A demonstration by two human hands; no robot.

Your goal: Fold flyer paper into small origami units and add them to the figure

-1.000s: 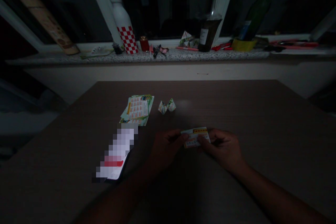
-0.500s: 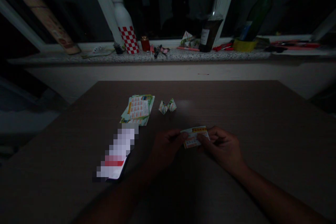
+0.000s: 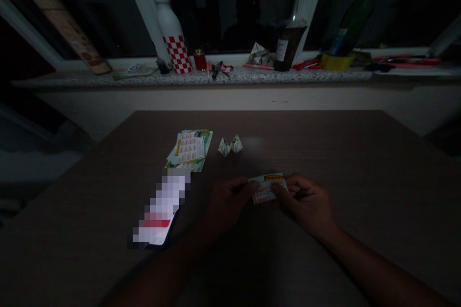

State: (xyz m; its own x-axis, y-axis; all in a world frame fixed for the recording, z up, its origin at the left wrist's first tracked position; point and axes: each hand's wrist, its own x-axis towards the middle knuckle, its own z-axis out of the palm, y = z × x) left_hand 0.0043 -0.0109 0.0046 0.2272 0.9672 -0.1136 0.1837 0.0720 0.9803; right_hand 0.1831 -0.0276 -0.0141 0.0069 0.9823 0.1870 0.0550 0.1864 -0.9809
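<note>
A small printed paper slip point(image 3: 265, 193), folded by its look, is held up above the table between both hands. My left hand point(image 3: 230, 201) pinches its left end, with the thumb on the front. At its right end my right hand point(image 3: 308, 201) grips it, thumb pressed on the printed face and fingers behind. Beyond the hands stands a small folded paper shape point(image 3: 236, 144) with two pointed parts. Left of that lies a pile of similar printed slips point(image 3: 190, 147). A lit phone point(image 3: 163, 211), its screen blurred out, lies near my left forearm.
The dark wooden table point(image 3: 324, 144) reaches a wall under a stone windowsill point(image 3: 230, 76). Along the sill stand a red-checked white bottle point(image 3: 175, 38), a small red jar point(image 3: 199, 60), a dark cup point(image 3: 286, 48) and a green bottle point(image 3: 356, 19). A tan cylinder point(image 3: 72, 33) leans at left.
</note>
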